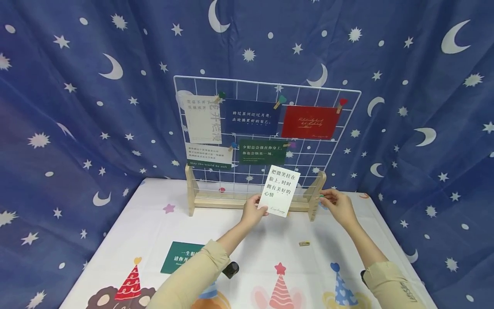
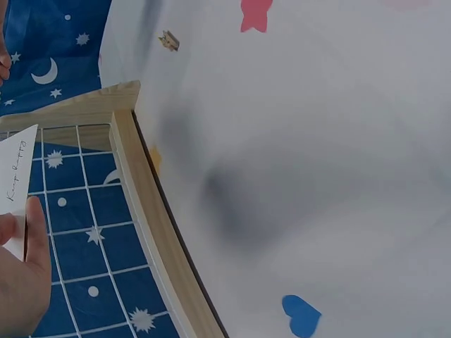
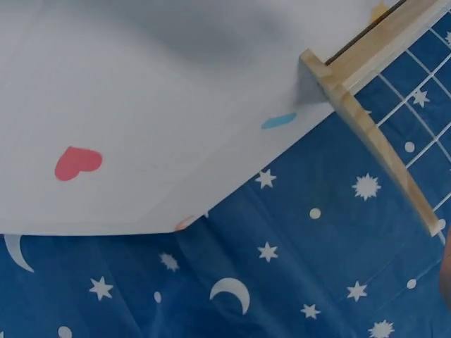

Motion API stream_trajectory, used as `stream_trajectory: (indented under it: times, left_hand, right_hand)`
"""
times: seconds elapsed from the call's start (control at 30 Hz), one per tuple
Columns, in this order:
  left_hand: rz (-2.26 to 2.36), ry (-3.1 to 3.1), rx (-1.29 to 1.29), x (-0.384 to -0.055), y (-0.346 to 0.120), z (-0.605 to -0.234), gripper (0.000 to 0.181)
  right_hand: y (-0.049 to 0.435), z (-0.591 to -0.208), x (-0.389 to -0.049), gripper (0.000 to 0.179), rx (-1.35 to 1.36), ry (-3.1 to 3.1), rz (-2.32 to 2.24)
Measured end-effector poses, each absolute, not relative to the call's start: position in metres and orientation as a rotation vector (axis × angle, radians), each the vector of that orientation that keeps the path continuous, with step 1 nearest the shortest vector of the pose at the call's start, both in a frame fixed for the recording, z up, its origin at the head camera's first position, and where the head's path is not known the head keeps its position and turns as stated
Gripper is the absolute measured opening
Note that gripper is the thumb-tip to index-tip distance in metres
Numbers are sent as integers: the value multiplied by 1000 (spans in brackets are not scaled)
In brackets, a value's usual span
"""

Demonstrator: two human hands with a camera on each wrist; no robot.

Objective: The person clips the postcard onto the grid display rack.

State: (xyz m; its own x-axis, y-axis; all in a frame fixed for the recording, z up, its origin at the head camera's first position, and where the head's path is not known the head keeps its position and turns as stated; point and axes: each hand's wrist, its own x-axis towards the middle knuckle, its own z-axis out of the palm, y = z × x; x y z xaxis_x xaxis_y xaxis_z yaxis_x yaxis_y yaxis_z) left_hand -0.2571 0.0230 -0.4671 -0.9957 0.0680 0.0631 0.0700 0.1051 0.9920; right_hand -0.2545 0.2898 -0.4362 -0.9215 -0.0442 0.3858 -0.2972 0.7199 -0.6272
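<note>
My left hand (image 1: 253,211) pinches a white card (image 1: 279,189) with dark lettering by its lower left corner, thumb in front. The card is tilted and overlaps the lower part of a white wire grid rack with a wooden stand (image 1: 221,201). In the left wrist view the card (image 2: 13,183) shows only its edge with "Keep happy" script. Beside the stand's right foot (image 1: 317,189), my right hand (image 1: 340,208) pinches a small clip with a green top (image 1: 320,196); the fingers partly hide it. Only a sliver of that hand (image 3: 446,274) enters the right wrist view.
Clipped on the grid are a tall white card (image 1: 202,126), a blue card (image 1: 252,122), a red card (image 1: 308,122), a white-and-green card (image 1: 208,155) and a green card (image 1: 262,154). On the tablecloth lie a clothespin (image 1: 304,243), another green card (image 1: 177,255) and a black object (image 1: 231,270).
</note>
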Motion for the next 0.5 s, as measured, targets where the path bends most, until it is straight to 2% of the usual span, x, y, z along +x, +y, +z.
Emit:
stream_trajectory:
  times: [0.5]
  left_hand:
    - [-2135,-2235,-222,-266,63,-457,30]
  right_hand:
    - [300,-402,-264,19,261,-2437,981]
